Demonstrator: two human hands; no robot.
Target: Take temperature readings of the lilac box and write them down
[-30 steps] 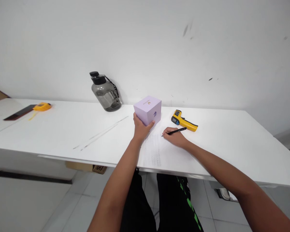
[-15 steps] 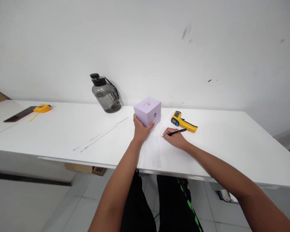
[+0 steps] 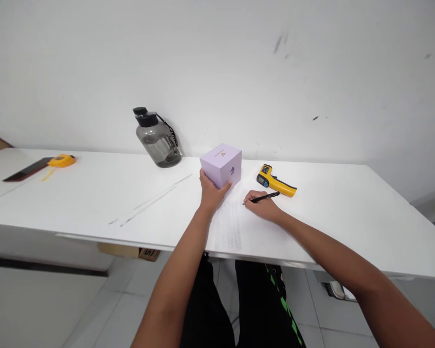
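Note:
A lilac box [image 3: 220, 159] with a small gold mark on top is gripped low on its near side by my left hand [image 3: 210, 192], thumb on one face and fingers around the other. My right hand [image 3: 263, 205] pinches a black pen [image 3: 265, 197], its tip at a sheet of paper [image 3: 255, 234]. Rows of faint marks cover the sheet's left part. Just beyond my right hand lies a yellow and black infrared thermometer [image 3: 275, 182]. The fingers of my left hand behind the box are partly hidden.
A grey water bottle [image 3: 158, 142] with a black cap and strap stands tilted-looking near the wall. On the far left, an orange tape measure [image 3: 62, 161] lies against a dark flat object [image 3: 29, 170]. The white table [image 3: 333, 217] has its front edge before my legs.
The whole view has shifted very slightly. Both hands keep their holds on the box and the pen, with hardly any visible movement.

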